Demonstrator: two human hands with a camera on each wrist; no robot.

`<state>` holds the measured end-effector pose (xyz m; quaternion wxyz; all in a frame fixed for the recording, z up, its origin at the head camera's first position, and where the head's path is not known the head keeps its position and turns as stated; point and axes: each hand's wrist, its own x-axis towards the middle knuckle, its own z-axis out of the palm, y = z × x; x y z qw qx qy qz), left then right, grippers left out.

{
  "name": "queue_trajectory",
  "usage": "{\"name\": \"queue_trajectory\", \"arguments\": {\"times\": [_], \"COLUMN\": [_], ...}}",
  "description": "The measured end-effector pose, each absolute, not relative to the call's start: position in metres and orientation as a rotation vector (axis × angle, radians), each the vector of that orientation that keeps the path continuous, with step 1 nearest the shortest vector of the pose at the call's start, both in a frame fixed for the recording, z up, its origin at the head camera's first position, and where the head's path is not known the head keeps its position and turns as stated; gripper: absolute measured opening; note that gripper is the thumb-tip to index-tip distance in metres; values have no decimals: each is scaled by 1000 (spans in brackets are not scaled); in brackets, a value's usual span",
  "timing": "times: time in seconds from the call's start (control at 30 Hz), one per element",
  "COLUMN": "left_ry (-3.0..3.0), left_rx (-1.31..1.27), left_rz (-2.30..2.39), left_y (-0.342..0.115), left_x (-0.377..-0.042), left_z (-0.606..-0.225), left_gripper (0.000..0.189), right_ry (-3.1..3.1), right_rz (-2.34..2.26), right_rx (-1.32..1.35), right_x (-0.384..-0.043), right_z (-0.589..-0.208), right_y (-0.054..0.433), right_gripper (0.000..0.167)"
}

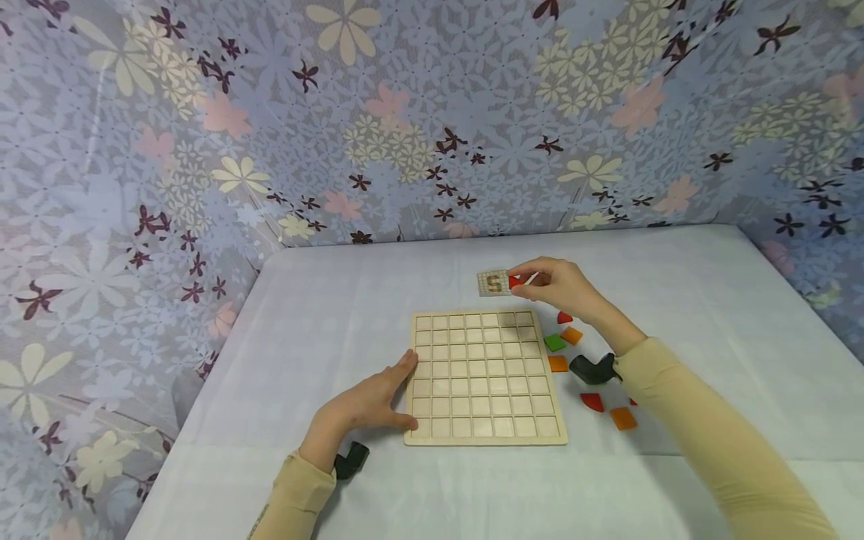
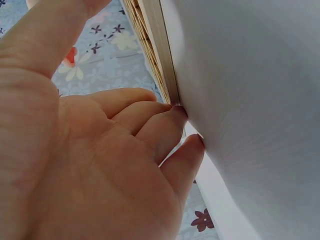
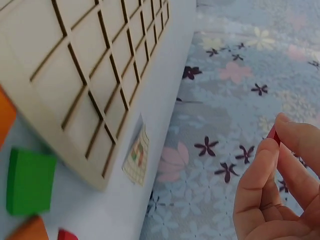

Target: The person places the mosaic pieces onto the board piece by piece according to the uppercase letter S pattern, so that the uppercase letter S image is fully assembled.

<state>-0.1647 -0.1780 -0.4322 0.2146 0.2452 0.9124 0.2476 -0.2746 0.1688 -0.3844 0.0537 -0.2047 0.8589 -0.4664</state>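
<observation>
Here, the left hand (image 1: 367, 397) has its thumb stretched away from its other fingers, and its tips touch the left edge of a wooden grid board (image 1: 477, 369). This board is flat and pale, with raised lines making rows of little squares, and it lies just right of those fingers. Past its far edge, just left of the right hand (image 1: 553, 287), sits a small pattern card (image 1: 493, 283) with a coloured shape like an S. A red piece (image 1: 515, 282), bright and thin, blocks its right end in the head view. The right thumb and finger pinch this piece up off the white tablecloth (image 1: 688, 300); they cover some of it, so I cannot tell its whole shape. Nearer the person than those fingers lie a green square (image 1: 554, 343), some orange squares (image 1: 571, 335) and red rounded pieces (image 1: 592, 403). The right sleeve (image 1: 702, 420) hides most of another red bit (image 1: 633, 402).
</observation>
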Motion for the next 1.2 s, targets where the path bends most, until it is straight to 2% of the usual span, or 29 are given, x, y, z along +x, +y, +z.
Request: {"name": "queue_trajectory", "arguments": {"times": [0.77, 1.2], "left_ry": [2522, 2524], "left_rx": [690, 691], "left_rz": [700, 688], "left_y": [-178, -177], "left_x": [-165, -165], "left_z": [-432, -431], "left_gripper": [105, 104], "right_ry": [2461, 2474], "right_rz": [-1228, -1063], "right_rx": [-786, -815], "right_x": [-272, -273], "right_z": [-426, -435], "right_y": [138, 130], "right_gripper": [34, 27]}}
